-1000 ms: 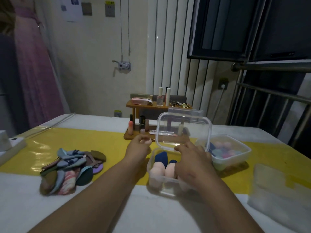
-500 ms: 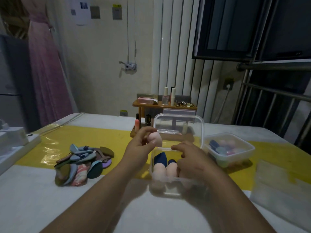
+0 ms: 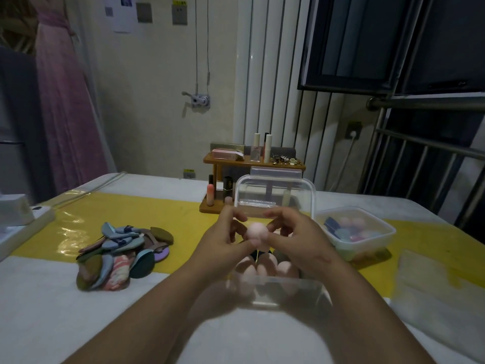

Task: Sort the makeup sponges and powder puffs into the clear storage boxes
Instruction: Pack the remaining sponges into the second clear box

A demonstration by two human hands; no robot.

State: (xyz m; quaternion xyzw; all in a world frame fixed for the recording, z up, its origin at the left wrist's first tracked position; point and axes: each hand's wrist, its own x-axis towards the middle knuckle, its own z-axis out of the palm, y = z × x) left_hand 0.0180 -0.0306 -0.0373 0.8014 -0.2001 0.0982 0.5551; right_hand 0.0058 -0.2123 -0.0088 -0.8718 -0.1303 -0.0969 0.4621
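A pale pink makeup sponge is held between my two hands above the near clear box. My left hand pinches it from the left and below, and my right hand pinches it from the right. The near box holds several pink sponges and at least one dark one, and its clear lid stands upright behind my hands. A second clear box at the right holds mixed pink and blue pieces. A pile of flat powder puffs in several colours lies on the left of the table.
A wooden cosmetics rack with bottles and lipsticks stands behind the boxes. White boxes sit at the table's left edge. A pale folded cloth or bag lies at the right. A yellow strip crosses the white table.
My left hand brought the pink sponge from beside the lid down toward the middle, and my right hand rose from the box to take hold of it as well.
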